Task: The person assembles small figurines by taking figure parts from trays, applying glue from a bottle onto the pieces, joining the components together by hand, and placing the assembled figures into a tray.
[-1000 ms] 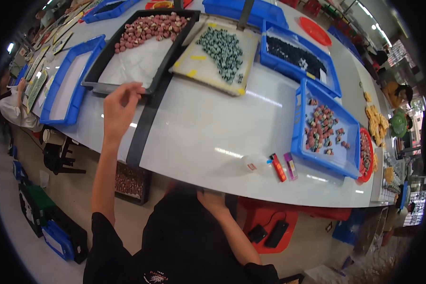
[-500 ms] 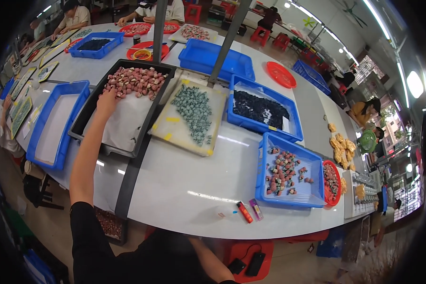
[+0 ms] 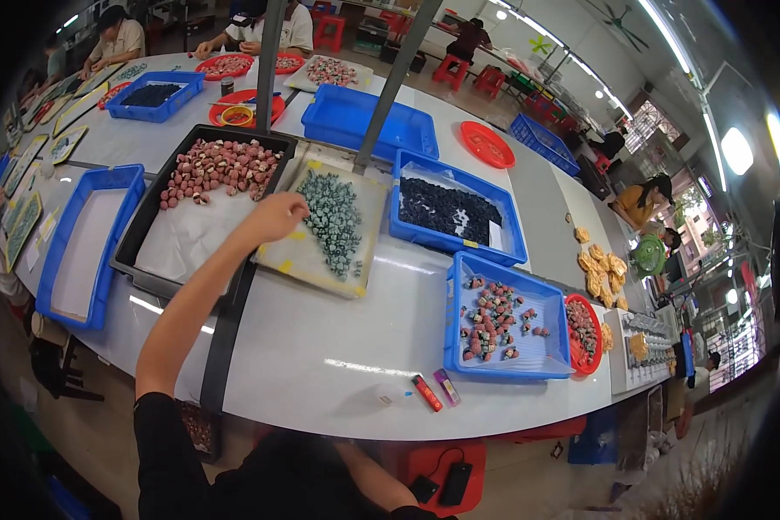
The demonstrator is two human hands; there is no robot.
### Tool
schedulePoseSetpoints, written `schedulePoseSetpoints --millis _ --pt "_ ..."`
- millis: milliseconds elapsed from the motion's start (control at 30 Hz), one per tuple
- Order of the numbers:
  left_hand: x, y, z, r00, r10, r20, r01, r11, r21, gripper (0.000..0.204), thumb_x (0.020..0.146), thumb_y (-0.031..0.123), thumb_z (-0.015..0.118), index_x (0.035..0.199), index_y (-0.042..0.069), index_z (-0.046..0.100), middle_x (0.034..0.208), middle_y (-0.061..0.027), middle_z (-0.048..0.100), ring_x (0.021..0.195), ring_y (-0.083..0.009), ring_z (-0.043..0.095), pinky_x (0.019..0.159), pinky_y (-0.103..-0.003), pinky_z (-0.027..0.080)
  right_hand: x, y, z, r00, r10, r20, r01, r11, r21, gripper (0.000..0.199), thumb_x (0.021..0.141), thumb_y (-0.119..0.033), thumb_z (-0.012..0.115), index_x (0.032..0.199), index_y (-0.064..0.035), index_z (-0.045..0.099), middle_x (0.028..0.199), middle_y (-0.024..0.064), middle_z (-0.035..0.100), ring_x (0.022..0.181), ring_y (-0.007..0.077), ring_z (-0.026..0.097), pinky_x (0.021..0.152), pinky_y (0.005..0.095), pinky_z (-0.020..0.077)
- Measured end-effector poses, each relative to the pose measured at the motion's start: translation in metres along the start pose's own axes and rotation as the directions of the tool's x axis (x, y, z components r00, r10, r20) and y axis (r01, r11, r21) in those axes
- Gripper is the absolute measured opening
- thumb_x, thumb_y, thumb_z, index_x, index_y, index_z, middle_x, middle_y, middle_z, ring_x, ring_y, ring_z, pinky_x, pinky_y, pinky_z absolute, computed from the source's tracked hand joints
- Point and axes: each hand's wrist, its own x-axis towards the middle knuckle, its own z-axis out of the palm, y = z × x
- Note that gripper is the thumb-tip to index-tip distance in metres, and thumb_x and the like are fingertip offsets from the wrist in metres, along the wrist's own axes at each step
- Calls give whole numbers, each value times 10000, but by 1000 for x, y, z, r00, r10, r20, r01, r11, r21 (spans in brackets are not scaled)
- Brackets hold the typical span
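Fingers bunched narrow, a person's left hand [image 3: 277,216] reaches to green pieces [image 3: 334,221] on a pale board [image 3: 305,262], right of a black tray [image 3: 128,250]; whether it holds one cannot be told. The right hand is hidden.

A white worktable [image 3: 303,381] is stretching above a pale floor [image 3: 516,477], grey metal posts [image 3: 399,78] are rising along it, red stools [image 3: 451,71] are standing beyond its far side, strip lights [image 3: 665,36] are glowing near a dark ceiling fan [image 3: 620,23], and daylight is showing through barred windows [image 3: 643,123] on the right.
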Motion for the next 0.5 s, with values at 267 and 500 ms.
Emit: schedulePoseSetpoints --millis 267,500 --pt "13 -14 53 998 -62 15 52 934 353 111 762 137 646 813 39 631 864 -155 639 859 -337 610 752 -435 478 -1 8 -8 999 -26 -46 25 1000 -8 342 889 -347 527 1082 -91 645 1045 137 648 979 328 611 854 439 486" --pt "5 -11 56 1000 11 2 -11 908 419 140 723 129 687 809 33 633 823 -146 632 837 -323 613 732 -428 480 -13 10 -11 995 17 -103 -17 1000 7 338 888 -343 528 1079 -90 646 1041 136 648 977 328 611 854 441 486"
